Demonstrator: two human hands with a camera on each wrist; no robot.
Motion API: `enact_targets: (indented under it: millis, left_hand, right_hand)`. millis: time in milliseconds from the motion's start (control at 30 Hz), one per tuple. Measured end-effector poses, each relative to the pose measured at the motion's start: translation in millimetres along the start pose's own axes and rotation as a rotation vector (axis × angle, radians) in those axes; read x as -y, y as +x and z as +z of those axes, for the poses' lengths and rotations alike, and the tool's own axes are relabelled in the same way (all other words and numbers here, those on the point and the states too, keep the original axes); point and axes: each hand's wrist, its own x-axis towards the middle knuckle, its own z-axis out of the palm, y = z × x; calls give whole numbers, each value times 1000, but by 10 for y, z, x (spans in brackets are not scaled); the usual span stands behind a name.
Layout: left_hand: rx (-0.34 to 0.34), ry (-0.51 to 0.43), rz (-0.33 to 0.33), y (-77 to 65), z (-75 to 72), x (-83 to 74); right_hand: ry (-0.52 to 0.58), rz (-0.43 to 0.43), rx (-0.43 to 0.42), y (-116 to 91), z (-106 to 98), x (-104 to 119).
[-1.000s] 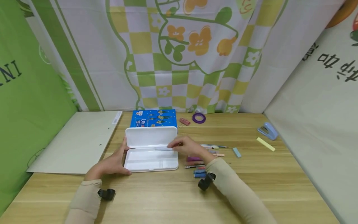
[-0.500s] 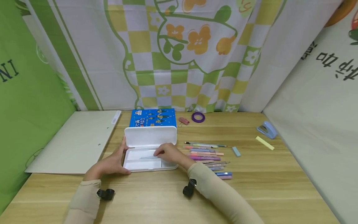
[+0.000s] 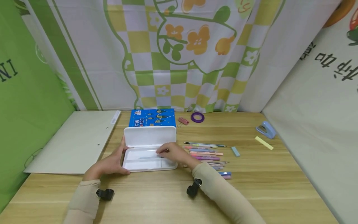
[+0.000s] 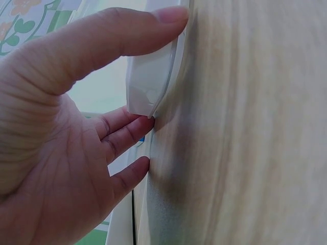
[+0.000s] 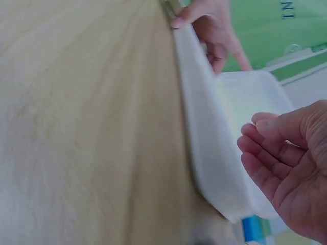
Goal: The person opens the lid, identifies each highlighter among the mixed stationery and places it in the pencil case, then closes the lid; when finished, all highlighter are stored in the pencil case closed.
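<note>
A white pencil case [image 3: 134, 165] lies with its lid [image 3: 149, 137] raised. My left hand [image 3: 112, 160] grips its left end, thumb at the front edge and fingers round the back, as the left wrist view shows [image 4: 56, 138]. Inside the case lies a thin, pale, see-through strip [image 3: 146, 158], like a ruler. Over the right half of the case hovers my right hand [image 3: 174, 153]. Its fingers are loosely curled with nothing visible between them in the right wrist view, where the hand [image 5: 294, 163] appears beside the lid.
Several pens and pencils [image 3: 207, 154] lie right of the case, with a small blue block [image 3: 235, 151] beyond. A blue book [image 3: 152, 117], red clip [image 3: 183, 121] and purple tape roll [image 3: 197, 117] are behind. A stapler [image 3: 266, 129], yellow strip [image 3: 264, 142] and grey board [image 3: 75, 140] flank them.
My right hand brought the pale strip leftward into the case, released it and drew back slightly to the right. My left hand stayed on the case's left end.
</note>
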Motion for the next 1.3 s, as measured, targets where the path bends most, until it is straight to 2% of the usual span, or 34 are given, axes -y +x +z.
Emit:
enact_targets:
  millis: [167, 300, 467, 667, 800, 933, 1167, 1300]
  left_hand:
    - [-4, -1, 2, 11, 0, -1]
    - [-3, 2, -2, 14, 3, 2]
    - [-7, 15, -5, 4, 0, 8]
    - [-8, 18, -3, -4, -15, -9]
    - [-5, 6, -13, 1, -35, -32]
    - [-5, 11, -14, 7, -46, -34]
    - [-8, 21, -1, -3, -34, -22]
    - [3, 26, 2, -2, -1, -9]
  right_hand:
    - [69, -38, 1, -161, -245, -25]
    - [24, -60, -54, -349, -530, -168]
    - [-65, -6, -97, -565, -891, -435]
    - [-70, 69, -106, -754, -1192, -744]
    - [-92, 147, -85, -808, -1282, -858]
    - [-113, 188, -65, -807, -1306, -880]
    - [-180, 128, -56, -787, -1268, -953]
    - [-203, 132, -57, -824, -1240, -987]
